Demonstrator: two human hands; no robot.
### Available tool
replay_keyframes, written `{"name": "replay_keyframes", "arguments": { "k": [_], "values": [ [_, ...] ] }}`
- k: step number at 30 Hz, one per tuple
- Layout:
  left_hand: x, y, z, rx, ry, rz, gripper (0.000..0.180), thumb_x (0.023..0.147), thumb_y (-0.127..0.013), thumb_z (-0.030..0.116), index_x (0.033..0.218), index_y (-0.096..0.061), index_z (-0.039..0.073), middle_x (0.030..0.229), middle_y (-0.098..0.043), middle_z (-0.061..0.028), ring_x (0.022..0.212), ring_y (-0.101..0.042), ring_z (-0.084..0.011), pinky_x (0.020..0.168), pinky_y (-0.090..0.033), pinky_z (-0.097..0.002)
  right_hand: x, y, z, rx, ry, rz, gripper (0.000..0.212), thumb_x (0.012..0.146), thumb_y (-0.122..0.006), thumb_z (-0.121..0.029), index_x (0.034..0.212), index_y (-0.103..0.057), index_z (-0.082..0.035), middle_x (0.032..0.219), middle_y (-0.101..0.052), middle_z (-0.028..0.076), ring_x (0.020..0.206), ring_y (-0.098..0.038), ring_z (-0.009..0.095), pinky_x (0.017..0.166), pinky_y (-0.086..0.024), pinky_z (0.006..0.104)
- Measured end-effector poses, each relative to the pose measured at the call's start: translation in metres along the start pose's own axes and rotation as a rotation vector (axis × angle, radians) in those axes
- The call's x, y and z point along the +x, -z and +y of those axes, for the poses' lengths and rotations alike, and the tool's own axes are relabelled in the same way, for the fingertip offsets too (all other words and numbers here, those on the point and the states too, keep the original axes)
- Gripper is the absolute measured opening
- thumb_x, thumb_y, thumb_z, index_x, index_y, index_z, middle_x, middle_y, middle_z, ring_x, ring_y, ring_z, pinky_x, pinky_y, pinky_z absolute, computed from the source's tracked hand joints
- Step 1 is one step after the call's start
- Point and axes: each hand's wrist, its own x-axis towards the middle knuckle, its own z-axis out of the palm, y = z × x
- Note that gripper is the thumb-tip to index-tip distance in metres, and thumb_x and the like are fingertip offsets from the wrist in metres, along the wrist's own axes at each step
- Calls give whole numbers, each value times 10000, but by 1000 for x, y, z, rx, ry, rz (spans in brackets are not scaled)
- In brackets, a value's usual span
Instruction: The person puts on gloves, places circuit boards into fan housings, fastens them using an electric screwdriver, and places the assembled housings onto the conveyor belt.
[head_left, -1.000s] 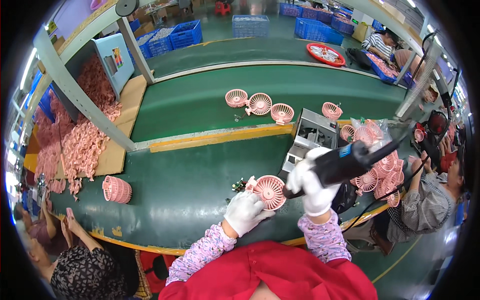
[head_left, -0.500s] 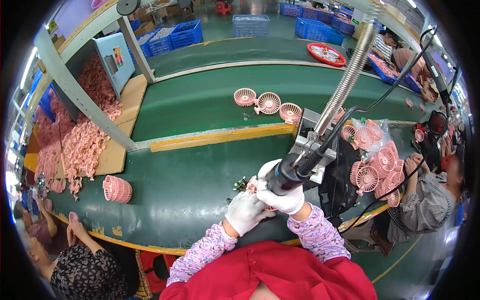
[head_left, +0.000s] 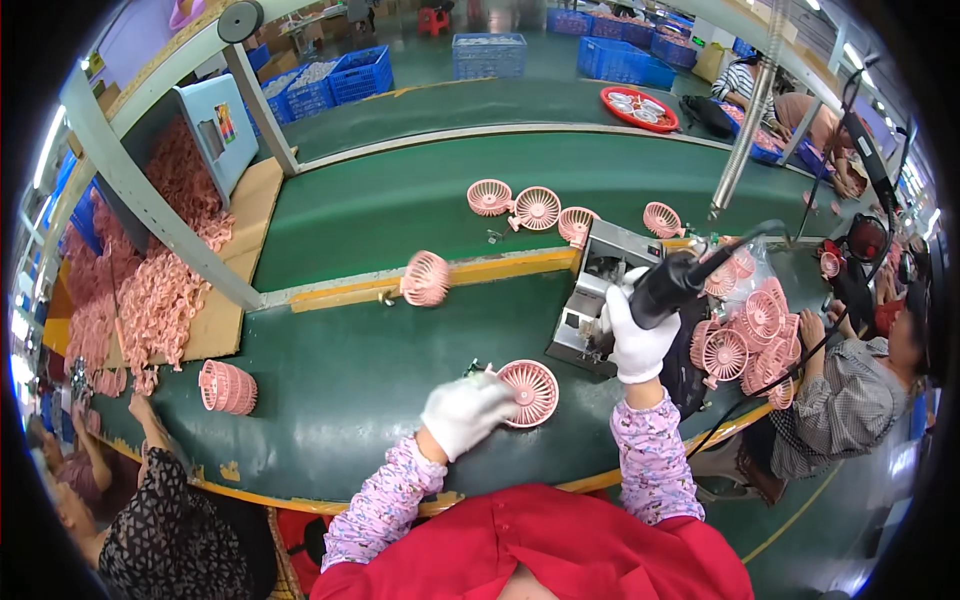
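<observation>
In my right hand [head_left: 637, 340], white-gloved, is a black electric screwdriver [head_left: 672, 288], held over the silver box-shaped machine [head_left: 612, 262]. My left hand [head_left: 465, 412], also gloved, is smeared by motion; its fingertips reach the left edge of a round pink fan housing [head_left: 541, 393], and I cannot tell whether they grip it. Small green parts [head_left: 477, 369] show just beyond that hand. A second pink fan housing [head_left: 426, 279], blurred, appears at the yellow-edged divider with no hand on it.
Several pink housings [head_left: 536, 208] rest on the far green belt. A heap of them [head_left: 762, 318] lies at right, a nested stack [head_left: 228, 387] at left. Pink parts [head_left: 165, 300] spill over cardboard. A coiled metal hose [head_left: 745, 135] hangs at right. Co-workers sit on both sides.
My hands have parted: the right carried the screwdriver right to the machine, the left moved slightly left. A housing shows uncovered between them, and a blurred one has appeared by the divider.
</observation>
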Motion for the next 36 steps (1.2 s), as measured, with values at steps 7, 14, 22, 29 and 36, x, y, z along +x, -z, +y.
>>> {"name": "replay_keyframes", "arguments": {
  "k": [7, 14, 22, 29, 36],
  "values": [
    [-13, -22, 6, 31, 16, -152, 321, 664, -700, 377, 625, -611, 71, 679, -534, -94, 686, -556, -271, 656, -446, -387, -17, -17, -27, 38, -136, -178, 274, 742, -584, 100, 975, -485, -3, 644, -526, 32, 492, -525, 121, 465, -427, 241],
    [-11, -25, 6, 21, 4, -121, 329, 664, -701, 372, 623, -610, 59, 664, -524, -100, 688, -548, -271, 654, -427, -384, -34, -35, -36, 360, -234, -215, 326, 704, -620, 132, 977, -509, -8, 688, -549, 12, 563, -541, 83, 496, -424, 210],
    [-10, -28, 2, 35, -21, -96, 339, 665, -700, 374, 624, -606, 50, 669, -524, -105, 690, -549, -272, 661, -436, -380, -45, -45, -4, 242, -306, -274, 298, 690, -682, 67, 942, -542, -8, 699, -557, 1, 612, -533, 69, 566, -436, 221],
    [-10, -29, 4, 66, -31, -70, 353, 654, -704, 381, 612, -593, 48, 667, -522, -103, 693, -550, -272, 677, -440, -379, -39, -38, 1, 494, -388, -430, 334, 663, -674, 93, 958, -546, 1, 760, -567, 17, 614, -550, 81, 570, -454, 220],
    [-9, -30, 4, 54, -46, -56, 351, 644, -713, 367, 592, -584, 46, 645, -511, -101, 672, -548, -276, 681, -439, -379, -34, -42, -2, 276, -284, -518, 384, 737, -559, 96, 1087, -415, 32, 630, -509, 59, 482, -492, 125, 465, -414, 246]
  ]
}}
